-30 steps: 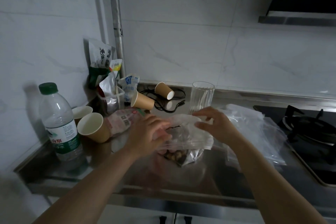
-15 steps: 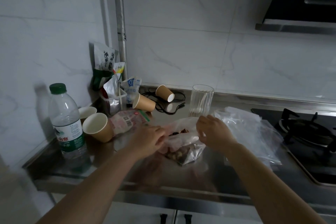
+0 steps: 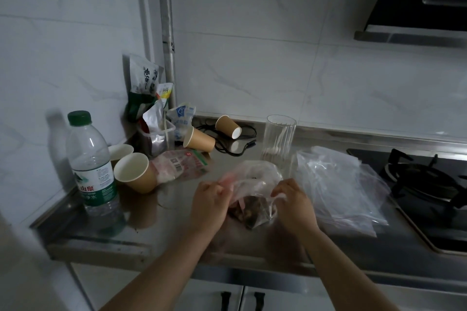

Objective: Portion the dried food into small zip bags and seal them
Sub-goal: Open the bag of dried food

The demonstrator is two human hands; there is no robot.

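Both hands, left hand (image 3: 211, 203) and right hand (image 3: 293, 203), pinch the zip bag (image 3: 252, 184) at centre; water bottle (image 3: 92, 161) and paper cup (image 3: 136, 171) at left, spare bags (image 3: 338, 184) at right.

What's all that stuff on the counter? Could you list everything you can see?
zip bag: 1, clear, dried food inside, between the hands
spare bags: pile, clear, right of it
glass: 1, clear, behind
paper cups: 4, brown, left and back, tipped over
water bottle: 1, green cap, far left
snack packets: several, back corner
pink packet: 1, beside cups
cable: 1, black, at the back
stove: 1, black, right
hands: left, right, both gripping the zip bag
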